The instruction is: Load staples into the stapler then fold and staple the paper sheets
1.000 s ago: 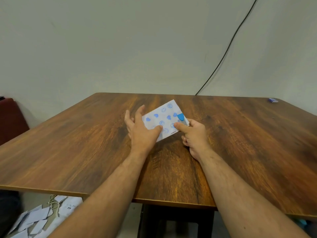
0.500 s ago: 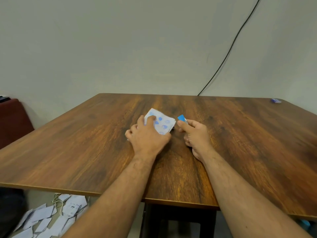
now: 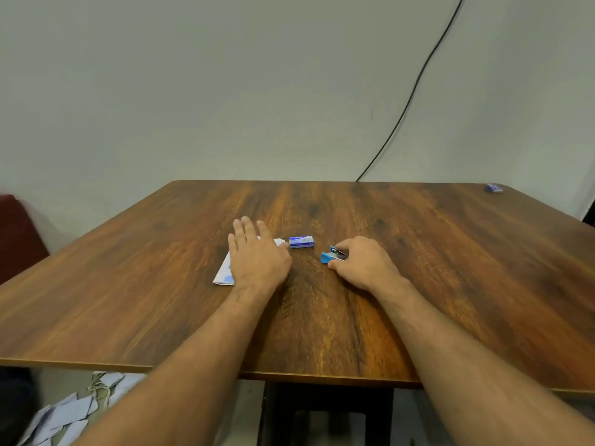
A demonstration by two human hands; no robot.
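Observation:
A folded white paper sheet (image 3: 222, 272) with blue marks lies on the wooden table (image 3: 418, 284). My left hand (image 3: 256, 255) rests flat on top of it with fingers spread, hiding most of the sheet. A small blue stapler (image 3: 329, 256) sits to the right, and my right hand (image 3: 365, 263) grips it with thumb and fingers; its metal part shows at the top. Between the two hands lies a small purple-and-white staple box (image 3: 301, 242), untouched.
Another small blue box (image 3: 494, 188) lies at the table's far right corner. A black cable (image 3: 415, 85) runs down the wall behind. Several paper pieces (image 3: 64, 416) litter the floor at lower left. A dark red seat (image 3: 16, 233) stands at the left.
The sheet has gone from spread out to folded and now lies flat under my left palm. My right hand has moved right with the stapler. The staple box has come into sight.

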